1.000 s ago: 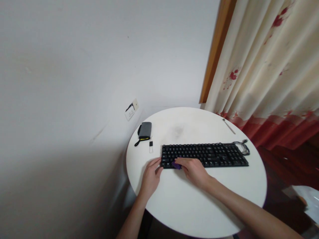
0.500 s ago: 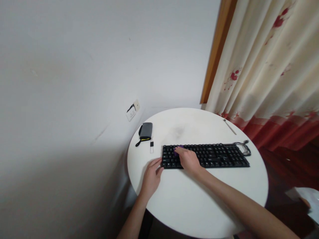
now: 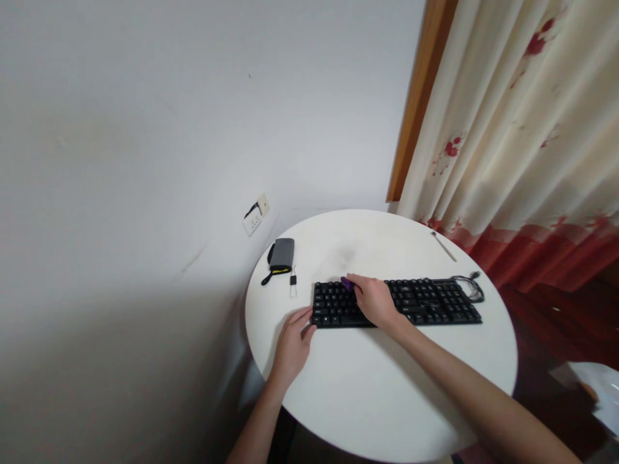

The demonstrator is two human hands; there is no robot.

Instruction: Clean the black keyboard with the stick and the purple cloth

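Note:
A black keyboard point(image 3: 435, 303) lies flat across a round white table point(image 3: 387, 386). My left hand point(image 3: 293, 341) grips its left end, with the thumb at the front corner and the fingers along the side. Over the keys, my right hand point(image 3: 374, 299) is closed on a small purple thing point(image 3: 347, 283), whose kind I cannot make out. The purple thing is at the keyboard's back edge, left of its middle. My right hand covers some of the keys beneath it.
Behind my left hand lie a folded grey cloth point(image 3: 282, 254) with a black loop and a black binder clip point(image 3: 293, 281). The keyboard's coiled cable point(image 3: 471, 287) rests at the right. A thin stick-like tool point(image 3: 443, 247) is near the back right edge. Wall sockets point(image 3: 252, 222) are beyond.
My right hand has moved slightly right and back with the purple thing, from over the keys to the keyboard's back edge. My left hand stays at the keyboard's left end.

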